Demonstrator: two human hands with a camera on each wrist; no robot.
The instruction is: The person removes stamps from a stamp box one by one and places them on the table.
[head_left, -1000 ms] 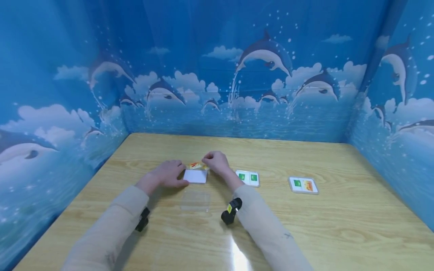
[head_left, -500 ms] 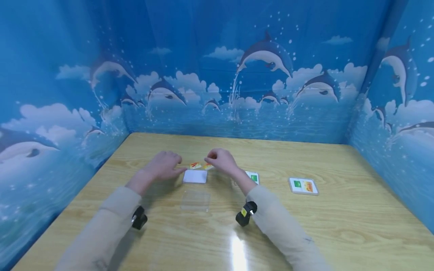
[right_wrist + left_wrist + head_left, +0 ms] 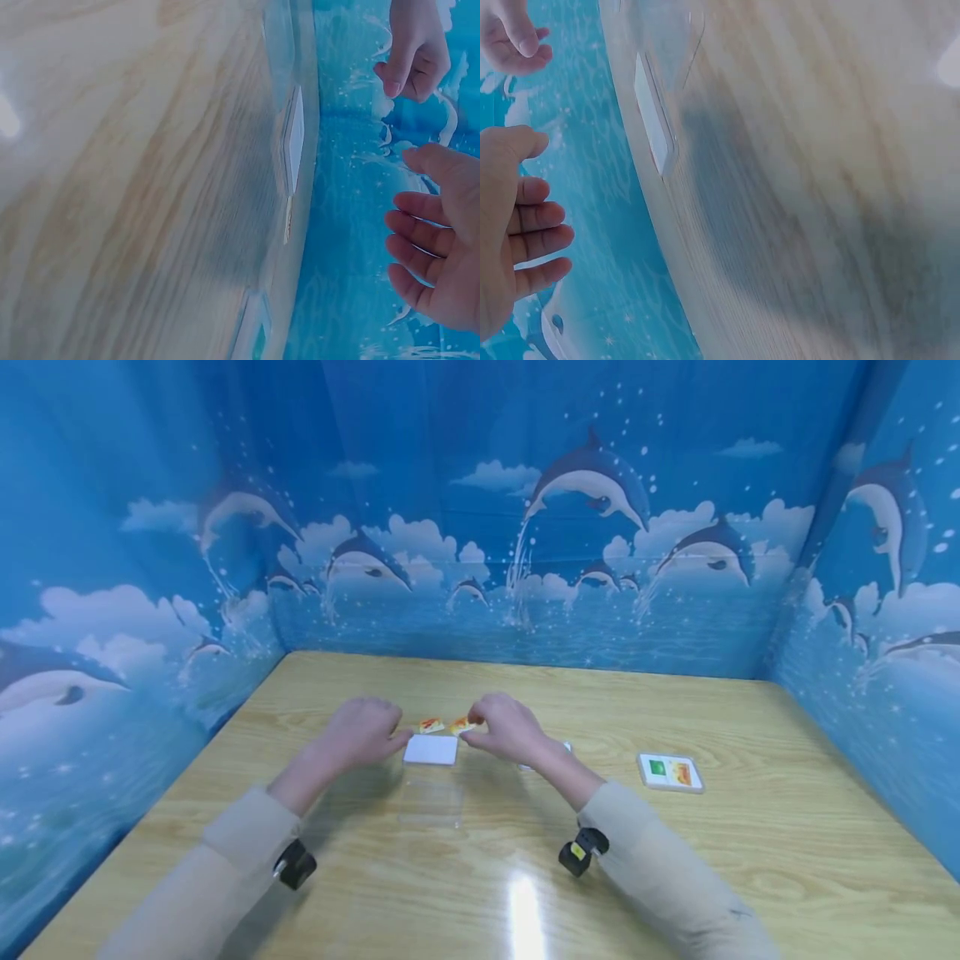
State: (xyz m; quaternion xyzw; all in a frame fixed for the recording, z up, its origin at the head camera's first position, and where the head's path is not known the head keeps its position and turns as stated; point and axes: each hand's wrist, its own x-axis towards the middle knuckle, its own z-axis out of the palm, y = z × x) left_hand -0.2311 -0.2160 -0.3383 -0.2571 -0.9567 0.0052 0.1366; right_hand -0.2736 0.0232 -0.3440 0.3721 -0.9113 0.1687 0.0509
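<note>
My left hand (image 3: 363, 731) hovers left of a white rectangular tile (image 3: 431, 750), its fingers loosely bent with nothing between them. To the tile's right is my right hand (image 3: 506, 727), also holding nothing, its relaxed fingers shown in the right wrist view. Two small orange-and-yellow picture cards lie just behind the tile: a left card (image 3: 431, 725) and a right card (image 3: 461, 725), the latter partly behind my right fingertips. In front of the tile rests a clear plastic cover (image 3: 431, 804). The white tile (image 3: 295, 142) appears edge-on in the right wrist view.
A white framed tile (image 3: 671, 772) with a green and an orange picture lies farther right on the wooden table (image 3: 795, 827). My right forearm mostly hides another framed tile (image 3: 567, 746). A dolphin-print curtain (image 3: 480, 635) stands along the table's far edge.
Both hands have come away from beside the white tile and the small cards. The right hand moved to the right, uncovering the right card; the left hand rose and drew back leftward.
</note>
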